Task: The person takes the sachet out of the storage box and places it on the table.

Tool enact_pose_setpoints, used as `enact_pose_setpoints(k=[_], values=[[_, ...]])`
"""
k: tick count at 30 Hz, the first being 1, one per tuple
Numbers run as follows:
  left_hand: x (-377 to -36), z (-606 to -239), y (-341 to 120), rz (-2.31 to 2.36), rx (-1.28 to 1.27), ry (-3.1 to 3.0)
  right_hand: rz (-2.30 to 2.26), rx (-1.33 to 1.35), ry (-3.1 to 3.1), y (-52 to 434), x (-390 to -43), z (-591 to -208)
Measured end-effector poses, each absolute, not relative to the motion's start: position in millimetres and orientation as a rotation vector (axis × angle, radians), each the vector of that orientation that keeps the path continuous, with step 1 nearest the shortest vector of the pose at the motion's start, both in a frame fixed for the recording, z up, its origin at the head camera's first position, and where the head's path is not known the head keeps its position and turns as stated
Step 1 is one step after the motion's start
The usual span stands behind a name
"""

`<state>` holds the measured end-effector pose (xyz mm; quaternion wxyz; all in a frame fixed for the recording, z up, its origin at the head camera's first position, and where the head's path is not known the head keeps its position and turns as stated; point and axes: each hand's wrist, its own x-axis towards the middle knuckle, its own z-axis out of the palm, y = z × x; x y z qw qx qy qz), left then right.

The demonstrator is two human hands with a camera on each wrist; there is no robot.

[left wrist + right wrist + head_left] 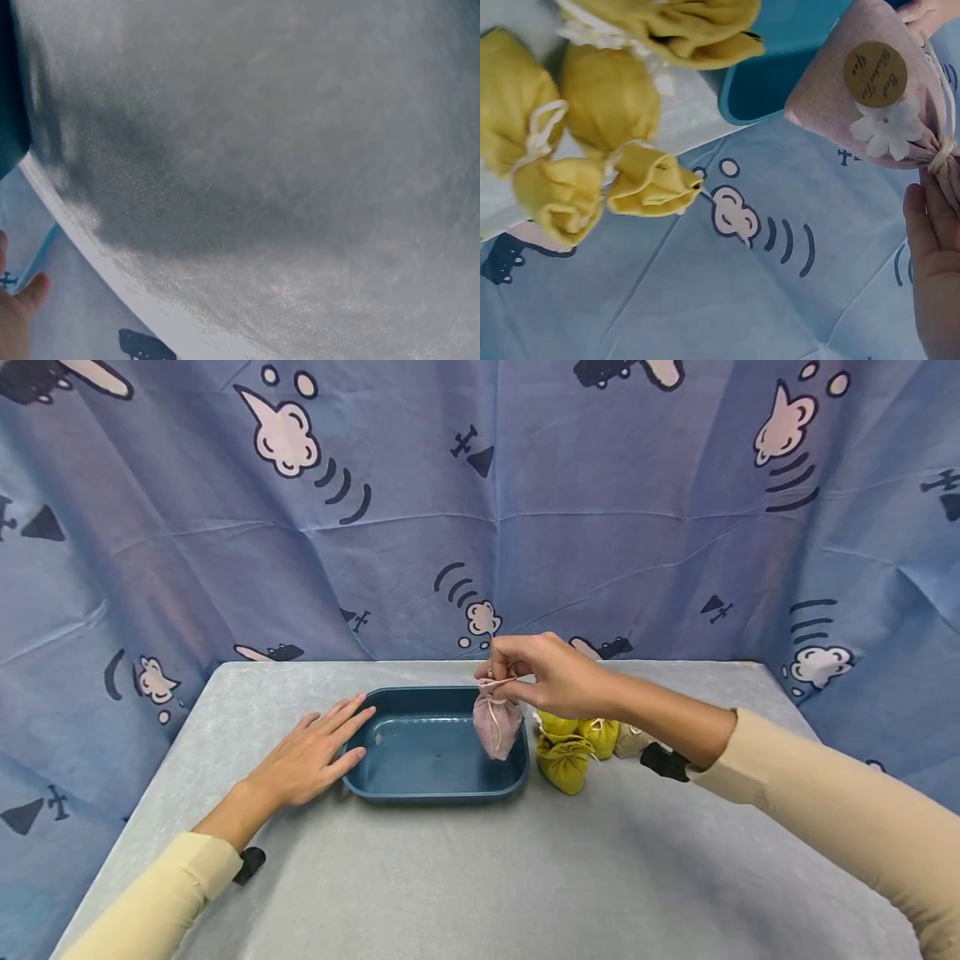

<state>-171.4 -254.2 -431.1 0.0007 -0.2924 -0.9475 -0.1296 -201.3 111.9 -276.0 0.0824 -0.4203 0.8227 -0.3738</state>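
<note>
My right hand (517,672) pinches the tied neck of a small pink drawstring pouch (496,727), which hangs over the right side of a dark blue tray (390,785). In the right wrist view the pink pouch (870,90) shows a round brown tag and a white flower, with my right hand's fingers (937,255) beside its neck. My left hand (315,756) lies flat on the grey table, fingers straight, touching the tray's left rim. Several yellow pouches (570,747) lie just right of the tray; the same yellow pouches (585,135) fill the right wrist view.
The grey table (480,877) stands against a blue cartoon-print cloth backdrop (480,527). A beige pouch (632,740) lies behind the yellow ones. The left wrist view shows mostly the grey tabletop (285,150) and its edge.
</note>
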Motion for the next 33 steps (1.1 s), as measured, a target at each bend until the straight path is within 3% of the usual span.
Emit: enact_pose_setpoints(k=[33], values=[[-171,-431,-254,-0.392,-0.910,-2.987,-1.298,-1.134,2.621,231,-177,-273]])
